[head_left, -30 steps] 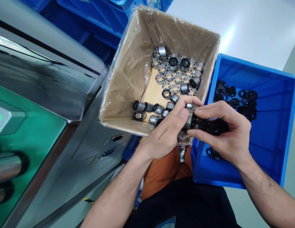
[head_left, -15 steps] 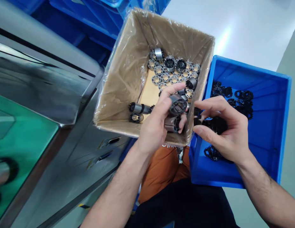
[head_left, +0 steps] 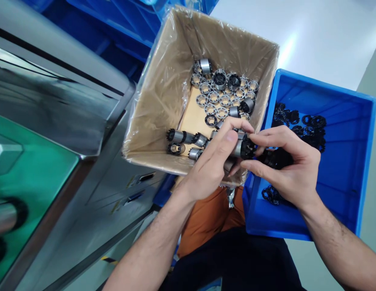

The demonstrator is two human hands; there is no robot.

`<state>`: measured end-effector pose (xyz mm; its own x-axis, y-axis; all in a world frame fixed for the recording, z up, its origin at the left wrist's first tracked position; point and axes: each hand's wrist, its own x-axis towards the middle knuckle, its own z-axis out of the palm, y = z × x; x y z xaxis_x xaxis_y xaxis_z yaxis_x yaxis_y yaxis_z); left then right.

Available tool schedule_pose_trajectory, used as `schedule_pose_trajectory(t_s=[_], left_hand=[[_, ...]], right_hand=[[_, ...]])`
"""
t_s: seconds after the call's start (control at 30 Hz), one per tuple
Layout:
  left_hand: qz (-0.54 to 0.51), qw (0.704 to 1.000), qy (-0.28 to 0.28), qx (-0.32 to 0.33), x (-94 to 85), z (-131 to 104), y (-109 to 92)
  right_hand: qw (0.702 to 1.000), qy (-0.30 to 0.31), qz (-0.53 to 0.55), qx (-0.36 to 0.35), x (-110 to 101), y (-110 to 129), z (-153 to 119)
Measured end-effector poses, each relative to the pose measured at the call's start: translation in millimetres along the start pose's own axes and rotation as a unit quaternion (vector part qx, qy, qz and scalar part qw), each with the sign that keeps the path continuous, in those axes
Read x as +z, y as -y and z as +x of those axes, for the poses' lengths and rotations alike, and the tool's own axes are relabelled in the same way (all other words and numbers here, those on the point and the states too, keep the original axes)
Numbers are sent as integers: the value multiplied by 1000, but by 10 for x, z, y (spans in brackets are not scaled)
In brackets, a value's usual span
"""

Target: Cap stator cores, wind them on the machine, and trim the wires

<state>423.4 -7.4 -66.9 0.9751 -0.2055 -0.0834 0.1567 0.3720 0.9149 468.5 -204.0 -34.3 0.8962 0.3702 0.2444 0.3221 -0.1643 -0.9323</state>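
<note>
Over the lined carton, my left hand [head_left: 208, 167] is closed around a metal cylinder [head_left: 237, 150] with slotted sides, held on its side. A second metal cylinder [head_left: 229, 164] shows under it within the same grip. Thumb and fingertips of my right hand [head_left: 300, 171] pinch a black toothed plastic ring [head_left: 248, 147] against the right end of the upper cylinder. Whether the ring is fully seated I cannot tell. More black plastic rings [head_left: 279, 158] are tucked in my right palm, partly hidden by the fingers.
The cardboard carton [head_left: 157, 109], lined with clear plastic, contains several slotted metal cores [head_left: 213, 97], some with black ends. To its right stands a blue bin [head_left: 336, 194] with loose black rings [head_left: 312, 133]. A metal machine with a green surface [head_left: 39, 161] is at left.
My left hand has turned the cylinder so its end faces right. My right fingers have come in and now press a black ring against that end.
</note>
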Motion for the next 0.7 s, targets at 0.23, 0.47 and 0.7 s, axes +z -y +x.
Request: schedule_pose_trajectory(t_s=[0.23, 0.47, 0.7], left_hand=[[38, 999, -1, 8, -49, -11, 42], [9, 999, 0, 47, -14, -31, 52], [8, 997, -3, 76, 25, -37, 60]], right_hand=[[999, -25, -14, 19, 30, 2, -12], [998, -50, -41, 8, 82, 57, -52], [999, -35, -13, -31, 72, 69, -60]])
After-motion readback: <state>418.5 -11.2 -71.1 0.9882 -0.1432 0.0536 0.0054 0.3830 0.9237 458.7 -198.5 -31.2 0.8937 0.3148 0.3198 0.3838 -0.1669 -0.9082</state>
